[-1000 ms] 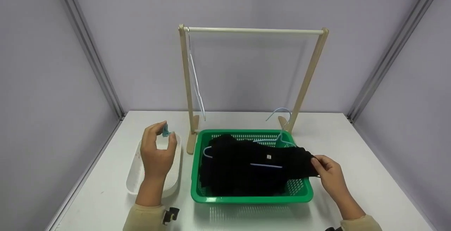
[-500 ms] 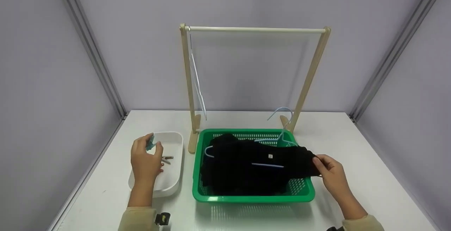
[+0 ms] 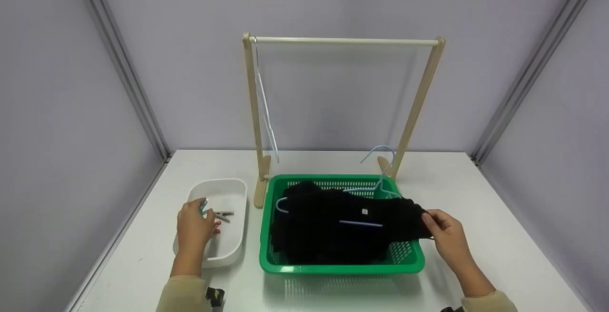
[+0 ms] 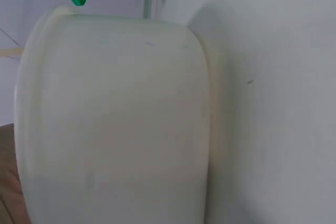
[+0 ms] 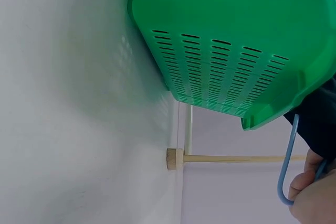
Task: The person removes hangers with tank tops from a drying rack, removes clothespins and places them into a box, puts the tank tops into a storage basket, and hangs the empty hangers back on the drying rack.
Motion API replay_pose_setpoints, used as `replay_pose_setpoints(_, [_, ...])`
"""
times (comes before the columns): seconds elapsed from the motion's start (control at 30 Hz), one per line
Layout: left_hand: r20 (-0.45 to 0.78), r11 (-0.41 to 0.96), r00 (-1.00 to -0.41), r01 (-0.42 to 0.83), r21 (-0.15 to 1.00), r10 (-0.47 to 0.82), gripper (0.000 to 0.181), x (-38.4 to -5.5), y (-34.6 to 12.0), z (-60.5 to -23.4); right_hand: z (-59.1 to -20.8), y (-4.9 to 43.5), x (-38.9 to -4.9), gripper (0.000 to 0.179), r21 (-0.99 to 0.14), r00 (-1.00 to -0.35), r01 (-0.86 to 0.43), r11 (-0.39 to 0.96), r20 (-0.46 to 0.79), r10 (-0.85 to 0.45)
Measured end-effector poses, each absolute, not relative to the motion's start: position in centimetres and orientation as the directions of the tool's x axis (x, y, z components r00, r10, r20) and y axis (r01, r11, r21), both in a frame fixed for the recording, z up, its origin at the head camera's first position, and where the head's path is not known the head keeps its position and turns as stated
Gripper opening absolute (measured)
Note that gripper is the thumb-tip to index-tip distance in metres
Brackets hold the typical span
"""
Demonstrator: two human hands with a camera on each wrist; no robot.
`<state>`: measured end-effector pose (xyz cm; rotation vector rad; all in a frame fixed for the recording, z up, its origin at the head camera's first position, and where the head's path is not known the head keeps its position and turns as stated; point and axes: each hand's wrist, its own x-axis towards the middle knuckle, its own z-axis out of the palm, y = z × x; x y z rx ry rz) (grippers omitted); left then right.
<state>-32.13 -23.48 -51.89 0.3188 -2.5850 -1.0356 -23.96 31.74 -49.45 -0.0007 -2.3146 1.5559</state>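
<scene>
My left hand (image 3: 194,229) is low over the white tray (image 3: 243,212), pinching a teal clothespin (image 3: 203,206) between thumb and fingers. Inside that tray lie a greyish clothespin (image 3: 222,216) and a red one (image 3: 217,228). At the green basket's right side my right hand (image 3: 447,236) pinches the end of a black garment (image 3: 328,236). In the right wrist view, a blue hanger's bent end (image 5: 286,174) runs into the fingers beside the black cloth. Most of the hanger is hidden by the garment; its hook (image 3: 379,148) rises above the basket's back rim.
The green basket (image 3: 342,269) holds the black clothes, with another hanger hook (image 3: 280,205) at its left. Behind it stands a wooden rack with a white rail (image 3: 342,41). A pale hanger (image 3: 266,112) hangs at the rail's left end. Grey walls enclose the white table (image 3: 495,236).
My left hand has moved left and then down into the tray with the teal clothespin, uncovering the other clothespins. The right hand stays on the garment.
</scene>
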Motion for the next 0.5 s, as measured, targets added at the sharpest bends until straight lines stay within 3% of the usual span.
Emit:
replay_pose_setpoints(0.2, [0.150, 0.702, -0.930, -0.140, 0.698, -0.336, 0.046, -32.5, -23.7, -53.0, -49.5, 31.7, -23.9, 0.023, -0.893, -0.938, -0.186, 0.410, 0.286, 0.198])
replay_pose_setpoints(0.5, [0.148, 0.748, -0.948, -0.120, 0.652, -0.281, 0.042, -32.7, -23.6, -53.9, -49.9, 31.9, -24.2, 0.020, -0.900, -0.940, -0.184, 0.394, 0.279, 0.197])
